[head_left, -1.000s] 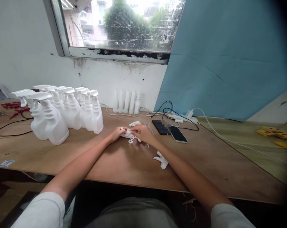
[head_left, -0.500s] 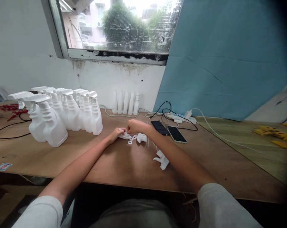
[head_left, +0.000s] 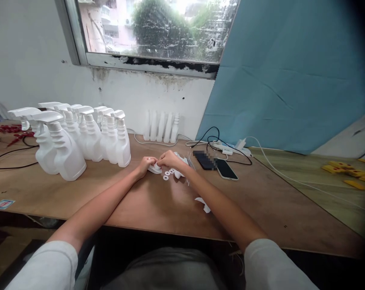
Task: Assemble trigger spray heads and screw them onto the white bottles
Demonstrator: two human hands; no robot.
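Observation:
My left hand (head_left: 145, 166) is closed around a white trigger spray head (head_left: 154, 170), which lies low over the table. The fingers of my right hand (head_left: 168, 159) are pinched together at the round collar of that spray head; whatever is between the fingertips is too small to make out. Just to the right lie several flat white washers (head_left: 166, 177). Another white spray head (head_left: 178, 174) is partly covered by my right wrist. Closer to me, one more spray head (head_left: 205, 207) shows beside my right forearm, which hides part of it.
Several white spray bottles (head_left: 69, 157) with trigger heads stand on the left of the brown table (head_left: 134, 209). Slim white bottles (head_left: 161, 128) line the wall. Two phones (head_left: 227, 169) and black cables (head_left: 212, 137) lie at right, near a power strip (head_left: 242, 151).
My right hand has come down and left onto the spray head's collar, where it was raised slightly above before. My right forearm now covers more of the nearer loose spray head.

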